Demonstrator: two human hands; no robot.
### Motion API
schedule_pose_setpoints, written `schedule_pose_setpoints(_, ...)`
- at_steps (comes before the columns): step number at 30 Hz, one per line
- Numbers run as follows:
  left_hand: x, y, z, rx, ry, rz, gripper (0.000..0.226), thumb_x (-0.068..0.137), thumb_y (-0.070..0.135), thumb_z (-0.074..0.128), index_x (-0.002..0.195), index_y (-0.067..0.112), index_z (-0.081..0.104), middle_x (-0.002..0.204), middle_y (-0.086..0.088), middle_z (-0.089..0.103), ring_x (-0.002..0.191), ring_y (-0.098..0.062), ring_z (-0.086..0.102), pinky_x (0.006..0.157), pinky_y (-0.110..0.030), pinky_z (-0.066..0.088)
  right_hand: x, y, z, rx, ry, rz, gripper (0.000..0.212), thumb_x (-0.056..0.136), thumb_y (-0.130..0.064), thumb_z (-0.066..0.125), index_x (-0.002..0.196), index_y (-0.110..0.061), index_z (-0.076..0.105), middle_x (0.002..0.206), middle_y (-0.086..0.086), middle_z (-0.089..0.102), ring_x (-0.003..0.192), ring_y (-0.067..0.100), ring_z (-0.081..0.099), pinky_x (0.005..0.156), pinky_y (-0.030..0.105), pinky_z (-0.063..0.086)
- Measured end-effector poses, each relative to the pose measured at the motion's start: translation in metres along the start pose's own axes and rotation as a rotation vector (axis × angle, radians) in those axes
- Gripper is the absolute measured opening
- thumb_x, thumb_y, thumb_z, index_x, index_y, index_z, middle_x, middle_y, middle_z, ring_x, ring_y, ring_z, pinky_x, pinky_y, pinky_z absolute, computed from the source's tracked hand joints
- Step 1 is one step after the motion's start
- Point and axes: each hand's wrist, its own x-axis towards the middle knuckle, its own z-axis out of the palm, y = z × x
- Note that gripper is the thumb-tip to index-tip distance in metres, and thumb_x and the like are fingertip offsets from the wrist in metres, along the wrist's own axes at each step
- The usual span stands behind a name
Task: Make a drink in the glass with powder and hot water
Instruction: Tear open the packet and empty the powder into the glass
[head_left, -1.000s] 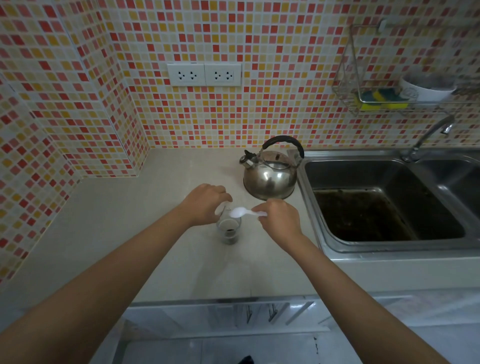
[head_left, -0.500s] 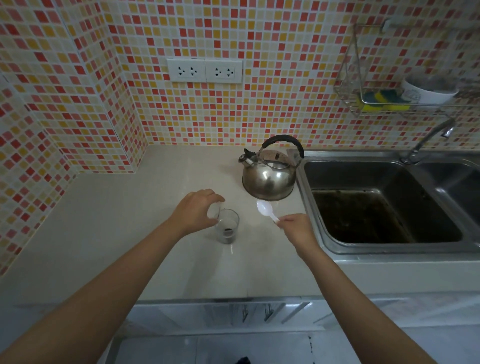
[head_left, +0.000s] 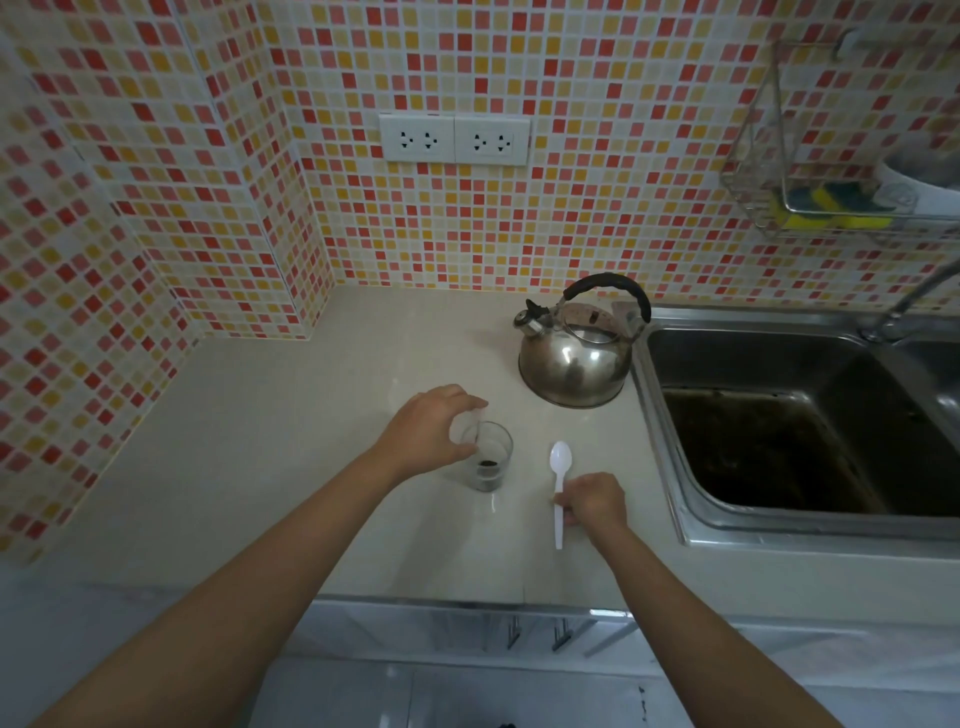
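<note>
White spoon (head_left: 560, 470), lifted over the table half a second ago, now lies flat beside the glass (head_left: 491, 457) with right hand (head_left: 592, 501) fingers loosely on its handle, left hand (head_left: 428, 434) clasping a small clear container at the rim, dark powder in, kettle (head_left: 576, 358) likely next.

Dim, even indoor light; soft glare on the kettle (head_left: 574, 358); wide-angle bending at edges; wire rack (head_left: 831, 171) top right blurred.

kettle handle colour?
Black, on the steel kettle; handle shows clearly in the head view.
</note>
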Motion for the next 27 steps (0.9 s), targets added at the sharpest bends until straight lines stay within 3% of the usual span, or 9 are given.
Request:
schedule_pose_setpoints(3,-0.001,-0.002,-0.001,-0.05,0.026,-0.003,0.057,0.075,0.032,0.076,0.128,0.02,0.059,0.117,0.0,0.061,0.11,-0.017,0.059,0.095,-0.036,0.046,0.002,0.003,0.002,0.06,0.035,-0.018,0.01,0.07,-0.006,0.079,0.067,-0.002,0.07,0.083,0.021,0.074,0.072,0.032,0.072,0.074,0.043,0.06)
schedule_pose_setpoints(7,-0.001,-0.005,-0.001,-0.091,0.046,-0.003,0.057,0.074,0.032,0.077,0.127,0.019,0.06,0.114,0.0,0.062,0.107,-0.016,0.059,0.094,-0.035,0.048,0.006,0.008,0.002,0.068,0.054,-0.08,0.011,0.068,-0.007,0.081,0.07,-0.004,0.071,0.083,0.021,0.072,0.079,0.036,0.07,0.078,0.048,0.058)
schedule_pose_setpoints(12,-0.001,-0.006,0.001,-0.232,0.066,-0.056,0.058,0.072,0.03,0.08,0.127,0.02,0.061,0.109,0.002,0.062,0.103,-0.013,0.06,0.093,-0.029,0.048,0.008,0.007,-0.003,-0.038,0.057,-0.117,0.019,0.068,-0.018,0.082,0.082,-0.009,0.072,0.085,0.012,0.07,0.073,0.026,0.062,0.069,0.032,0.051)
schedule_pose_setpoints(16,0.0,-0.002,0.001,-0.524,0.119,-0.153,0.054,0.073,0.027,0.081,0.124,0.023,0.063,0.11,0.004,0.066,0.099,-0.008,0.062,0.09,-0.02,0.044,-0.008,-0.016,-0.013,-0.028,0.205,-0.267,0.027,0.077,-0.034,0.074,0.093,-0.012,0.07,0.087,0.002,0.066,0.083,0.024,0.065,0.066,0.026,0.042)
schedule_pose_setpoints(18,0.002,0.002,-0.002,-0.696,0.121,-0.198,0.045,0.077,0.024,0.078,0.12,0.022,0.066,0.113,0.002,0.068,0.101,-0.01,0.064,0.093,-0.024,0.045,-0.022,-0.044,-0.018,0.163,0.106,-0.405,0.03,0.079,-0.032,0.073,0.1,-0.011,0.07,0.093,0.007,0.069,0.082,0.023,0.065,0.067,0.025,0.05)
schedule_pose_setpoints(19,0.003,0.004,-0.004,-0.782,0.111,-0.209,0.04,0.079,0.023,0.076,0.119,0.022,0.067,0.114,0.001,0.07,0.103,-0.011,0.065,0.096,-0.027,0.048,-0.031,-0.06,-0.02,0.241,0.023,-0.479,0.03,0.081,-0.029,0.072,0.103,-0.009,0.07,0.094,0.01,0.069,0.079,0.021,0.065,0.064,0.019,0.051)
schedule_pose_setpoints(22,0.004,0.014,-0.012,-1.003,0.055,-0.196,0.026,0.087,0.025,0.067,0.113,0.028,0.069,0.112,0.007,0.072,0.106,-0.008,0.067,0.094,-0.021,0.052,-0.056,-0.102,-0.023,0.331,-0.174,-0.649,0.032,0.084,-0.017,0.069,0.113,-0.003,0.067,0.091,0.011,0.067,0.068,0.01,0.062,0.052,0.004,0.044)
schedule_pose_setpoints(24,0.004,0.019,-0.017,-1.094,0.025,-0.163,0.026,0.092,0.03,0.059,0.116,0.029,0.068,0.114,0.005,0.073,0.108,-0.011,0.068,0.09,-0.019,0.053,-0.067,-0.117,-0.022,0.361,-0.22,-0.711,0.031,0.083,-0.01,0.069,0.113,-0.002,0.067,0.084,0.01,0.067,0.059,0.004,0.062,0.051,0.005,0.043)
schedule_pose_setpoints(27,0.003,0.021,-0.023,-1.181,-0.019,-0.137,0.034,0.097,0.035,0.049,0.125,0.023,0.064,0.125,0.002,0.068,0.116,-0.016,0.064,0.101,-0.029,0.047,-0.073,-0.124,-0.023,0.447,-0.212,-0.712,0.023,0.081,-0.005,0.07,0.104,-0.004,0.07,0.073,0.006,0.065,0.054,0.003,0.06,0.048,0.008,0.042)
